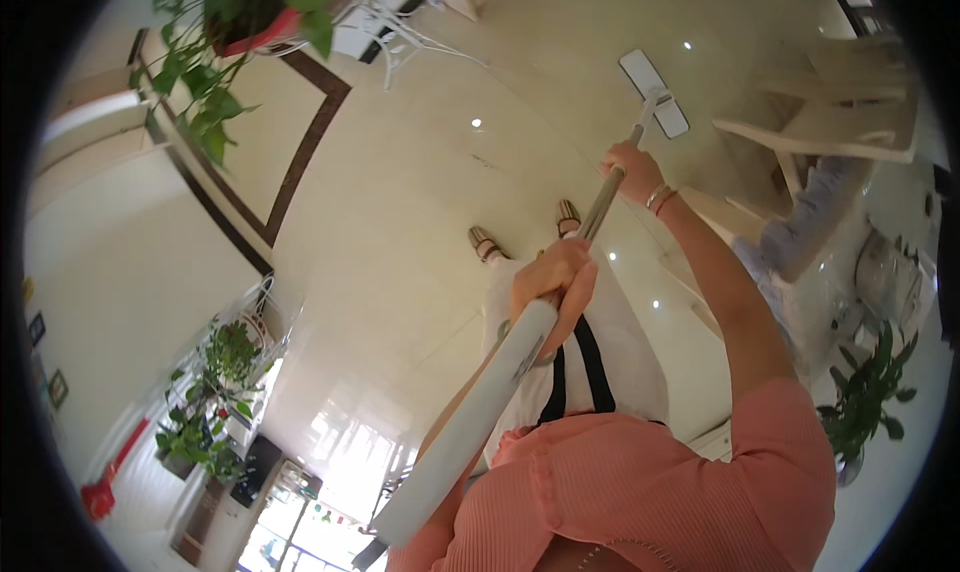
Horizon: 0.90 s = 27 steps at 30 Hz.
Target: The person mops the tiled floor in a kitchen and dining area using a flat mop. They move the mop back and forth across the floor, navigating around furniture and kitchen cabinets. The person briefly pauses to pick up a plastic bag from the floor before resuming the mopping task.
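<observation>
A flat mop [603, 204] slants across the view, with its long pole running from lower left to upper right. Its rectangular mop head [641, 72], pale with a dark edge, lies on the shiny tiled floor [400, 202] at the upper right. My right hand [632, 170] is wrapped round the metal part of the pole, nearer the head. Closer to my body, my left hand [553, 275] grips the pole just where the thick white handle [470, 422] starts. That handle passes over my left forearm and hides part of it.
Wooden chairs [820, 122] stand to the right, near the mop head. A leafy plant [870, 397] is at the lower right. Upper left, a red pot [255, 44] with trailing leaves sits by a white metal stand [400, 42]. My shoes [487, 244] are on the floor below the pole.
</observation>
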Each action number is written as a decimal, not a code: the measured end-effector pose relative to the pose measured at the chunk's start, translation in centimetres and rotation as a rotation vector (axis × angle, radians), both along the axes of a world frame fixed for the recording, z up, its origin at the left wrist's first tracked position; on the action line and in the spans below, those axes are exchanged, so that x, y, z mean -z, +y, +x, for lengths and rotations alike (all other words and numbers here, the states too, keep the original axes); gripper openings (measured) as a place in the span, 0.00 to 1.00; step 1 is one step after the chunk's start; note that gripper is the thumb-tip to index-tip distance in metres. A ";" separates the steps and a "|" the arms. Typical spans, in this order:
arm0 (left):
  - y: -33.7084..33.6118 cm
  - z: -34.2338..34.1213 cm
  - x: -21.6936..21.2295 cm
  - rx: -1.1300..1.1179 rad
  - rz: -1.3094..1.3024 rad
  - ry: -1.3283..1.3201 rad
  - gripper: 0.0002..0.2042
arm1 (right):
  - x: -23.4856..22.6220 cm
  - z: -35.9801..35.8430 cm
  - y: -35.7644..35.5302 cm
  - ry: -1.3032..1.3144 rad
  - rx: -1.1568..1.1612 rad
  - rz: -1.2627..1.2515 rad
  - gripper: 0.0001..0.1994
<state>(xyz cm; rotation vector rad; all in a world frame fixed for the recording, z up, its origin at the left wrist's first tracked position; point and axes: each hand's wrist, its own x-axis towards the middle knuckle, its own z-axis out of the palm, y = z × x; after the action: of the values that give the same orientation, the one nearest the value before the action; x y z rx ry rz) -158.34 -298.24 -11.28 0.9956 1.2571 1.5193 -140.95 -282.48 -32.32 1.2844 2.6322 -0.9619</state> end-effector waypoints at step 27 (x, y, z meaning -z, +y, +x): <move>-22.8 -22.1 -8.7 -0.357 -0.295 0.286 0.14 | -3.8 -28.0 -23.5 0.239 -0.361 -0.370 0.06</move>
<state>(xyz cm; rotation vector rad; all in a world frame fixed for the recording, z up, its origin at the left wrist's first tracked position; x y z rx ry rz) -180.48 -321.08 -2.63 0.8431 1.8835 1.4252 -168.99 -305.96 -28.52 0.6219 2.5433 -1.5112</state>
